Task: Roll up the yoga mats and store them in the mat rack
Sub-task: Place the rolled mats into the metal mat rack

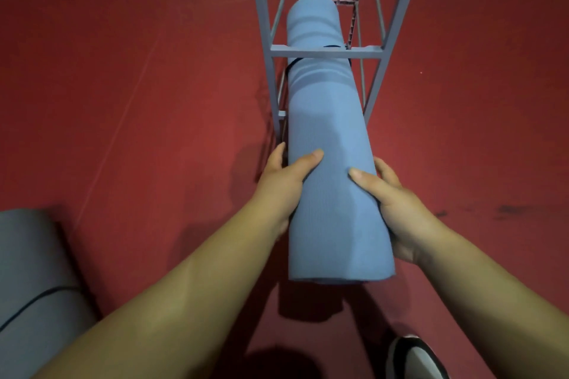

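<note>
While a crossbar (326,52) spans the blue mat (326,138), another mat (30,280) lies left.

Ahead of the fingers (278,154): the way is barred by the rack (326,52), whose crossbar is seen lying across the top of the blue mat (326,138).
Between the hands: the space is filled by the blue mat, which is gripped by the left hand (283,181) and the right hand (397,206).
Inside the rack: only narrow gaps are left between mat and side rails.
Beside the left fingers: a rack upright is found just beside them.
Outward of both hands: open red floor (123,86) is seen.
Behind the left hand: a second rolled mat (34,280) lies well apart.
Behind the right hand: a shoe (415,357) is seen.
</note>
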{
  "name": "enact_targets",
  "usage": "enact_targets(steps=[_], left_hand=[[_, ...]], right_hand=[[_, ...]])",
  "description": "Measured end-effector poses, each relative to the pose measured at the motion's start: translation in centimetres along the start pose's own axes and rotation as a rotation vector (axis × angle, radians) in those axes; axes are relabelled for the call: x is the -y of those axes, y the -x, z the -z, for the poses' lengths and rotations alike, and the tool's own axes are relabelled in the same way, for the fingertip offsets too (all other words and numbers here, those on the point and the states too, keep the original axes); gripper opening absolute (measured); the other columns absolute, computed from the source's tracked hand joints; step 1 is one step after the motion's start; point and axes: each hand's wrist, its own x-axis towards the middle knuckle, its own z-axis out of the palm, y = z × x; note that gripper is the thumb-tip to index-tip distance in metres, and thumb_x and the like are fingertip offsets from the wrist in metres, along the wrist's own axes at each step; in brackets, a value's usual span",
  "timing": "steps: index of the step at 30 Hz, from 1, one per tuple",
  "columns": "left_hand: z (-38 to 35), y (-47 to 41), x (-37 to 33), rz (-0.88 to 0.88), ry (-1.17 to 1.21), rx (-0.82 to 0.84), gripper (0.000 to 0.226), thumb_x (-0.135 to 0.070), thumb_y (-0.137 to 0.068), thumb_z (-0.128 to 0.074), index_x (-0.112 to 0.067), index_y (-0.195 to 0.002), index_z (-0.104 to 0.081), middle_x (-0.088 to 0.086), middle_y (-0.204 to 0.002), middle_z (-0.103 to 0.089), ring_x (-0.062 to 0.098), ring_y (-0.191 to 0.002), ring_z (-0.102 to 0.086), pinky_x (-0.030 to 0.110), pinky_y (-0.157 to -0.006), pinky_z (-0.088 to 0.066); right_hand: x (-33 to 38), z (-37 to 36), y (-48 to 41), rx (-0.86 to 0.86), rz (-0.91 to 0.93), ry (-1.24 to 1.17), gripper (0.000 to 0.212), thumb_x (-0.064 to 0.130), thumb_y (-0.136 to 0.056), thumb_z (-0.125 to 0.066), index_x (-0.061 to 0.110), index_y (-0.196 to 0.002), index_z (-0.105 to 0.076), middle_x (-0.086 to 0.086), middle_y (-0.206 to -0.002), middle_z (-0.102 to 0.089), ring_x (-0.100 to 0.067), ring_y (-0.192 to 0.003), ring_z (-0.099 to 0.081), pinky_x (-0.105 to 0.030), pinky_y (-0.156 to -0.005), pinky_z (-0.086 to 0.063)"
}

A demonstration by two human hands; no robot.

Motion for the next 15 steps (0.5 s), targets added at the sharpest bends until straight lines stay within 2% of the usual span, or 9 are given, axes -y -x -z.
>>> enact_targets(steps=[2,4,6,8,10,13,15], left_hand=[[-0.6,-0.2,-0.4,-0.013,-0.046,-0.061,0.057,-0.027,-0.085,-0.081,-0.019,-0.134,-0.053,0.003,-0.119,-0.07,0.02,-0.096,-0.075,0.042,-0.083,-0.062],[-0.6,0.1,-0.6,-0.015,-0.068,-0.05,0.061,-0.027,-0.086,-0.08,-0.018,-0.138,-0.049,0.0,-0.116,-0.07,0.017,-0.095,-0.074,0.038,-0.081,-0.062],[0.1,0.8,-0.4,-0.004,-0.056,0.034,0.056,-0.021,-0.092,-0.074,-0.016,-0.142,-0.048,0.004,-0.118,-0.072,0.02,-0.099,-0.074,0.038,-0.082,-0.061],[0.8,1.3,0.0,-0.016,-0.027,0.15,0.053,-0.017,-0.095,-0.069,-0.021,-0.145,-0.051,0.007,-0.126,-0.071,0.026,-0.109,-0.071,0.041,-0.089,-0.059],[1.1,0.9,-0.2,-0.06,0.003,0.209,0.055,-0.015,-0.095,-0.065,-0.026,-0.147,-0.05,0.005,-0.131,-0.069,0.027,-0.115,-0.069,0.041,-0.092,-0.058],[0.4,-1.3,-1.8,-0.119,-0.019,0.137,0.051,-0.013,-0.098,-0.062,-0.023,-0.147,-0.051,0.004,-0.13,-0.069,0.021,-0.11,-0.07,0.032,-0.084,-0.059],[-0.1,-2.8,-2.9,-0.119,-0.027,0.061,0.048,-0.014,-0.1,-0.062,-0.018,-0.146,-0.052,0.001,-0.124,-0.07,0.012,-0.099,-0.071,0.024,-0.077,-0.058]], right_hand=[[-0.9,0.6,1.2,0.084,-0.017,-0.021,0.079,0.032,-0.075,-0.078,0.033,-0.146,-0.043,-0.001,-0.127,-0.071,-0.027,-0.11,-0.071,-0.047,-0.086,-0.059],[-1.4,0.9,1.3,0.039,0.014,-0.073,0.103,0.026,-0.07,-0.084,0.033,-0.156,-0.029,0.0,-0.128,-0.07,-0.025,-0.108,-0.072,-0.043,-0.081,-0.061],[-1.4,0.7,1.2,-0.044,0.046,-0.117,0.124,0.024,-0.063,-0.088,0.035,-0.161,-0.014,0.006,-0.121,-0.07,-0.018,-0.098,-0.075,-0.036,-0.07,-0.062],[-1.0,0.2,0.8,-0.088,0.102,-0.109,0.12,0.027,-0.062,-0.082,0.036,-0.161,-0.013,0.015,-0.106,-0.07,-0.014,-0.091,-0.076,-0.032,-0.064,-0.061],[0.0,-0.5,0.1,-0.098,0.154,-0.082,0.111,0.027,-0.066,-0.083,0.036,-0.159,-0.023,0.016,-0.102,-0.073,-0.016,-0.093,-0.076,-0.036,-0.069,-0.062],[2.2,-1.6,-2.3,-0.107,0.217,-0.005,0.068,0.024,-0.082,-0.081,0.031,-0.142,-0.051,0.004,-0.113,-0.075,-0.023,-0.099,-0.075,-0.045,-0.081,-0.062],[3.2,-2.0,-3.9,-0.095,0.224,-0.003,0.049,0.026,-0.088,-0.076,0.027,-0.134,-0.059,0.0,-0.118,-0.074,-0.025,-0.103,-0.073,-0.046,-0.086,-0.061]])
